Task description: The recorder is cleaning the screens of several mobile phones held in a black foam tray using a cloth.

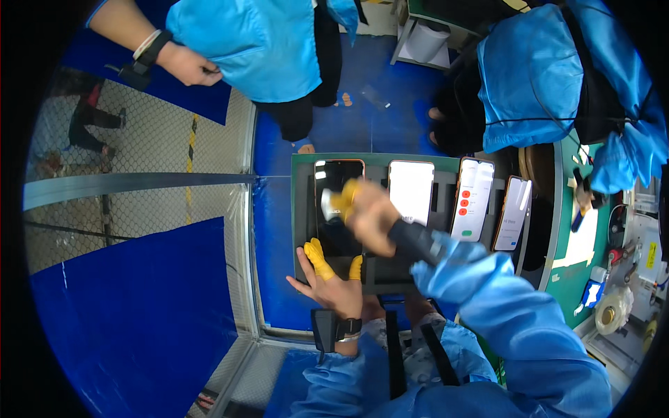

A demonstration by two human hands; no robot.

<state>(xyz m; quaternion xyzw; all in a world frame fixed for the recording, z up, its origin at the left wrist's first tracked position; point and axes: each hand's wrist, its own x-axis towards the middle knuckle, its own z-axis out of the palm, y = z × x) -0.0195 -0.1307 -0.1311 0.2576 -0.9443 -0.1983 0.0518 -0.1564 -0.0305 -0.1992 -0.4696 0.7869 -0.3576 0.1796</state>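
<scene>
A dark-screened phone (339, 177) lies upright at the left of a dark tray (390, 268). My left hand (336, 292) is at its lower end with fingers spread, yellow finger cots on some of them. Its fingertips are at the phone's lower corners. Over the middle of the phone my right hand (373, 217) is smeared by motion, its fingers drawn together in yellow cots. A small white thing (330, 207) shows at their tips, too blurred to name. To the right lie a phone with a white screen (411, 191) and a phone showing red dots (474, 202).
Another lit phone (512, 212) lies tilted at the tray's right end. A green bench (568, 279) at the right carries a tape roll (613, 311) and equipment. Two people in blue smocks (244, 49) stand beyond the tray. Mesh fencing (150, 143) runs along the left.
</scene>
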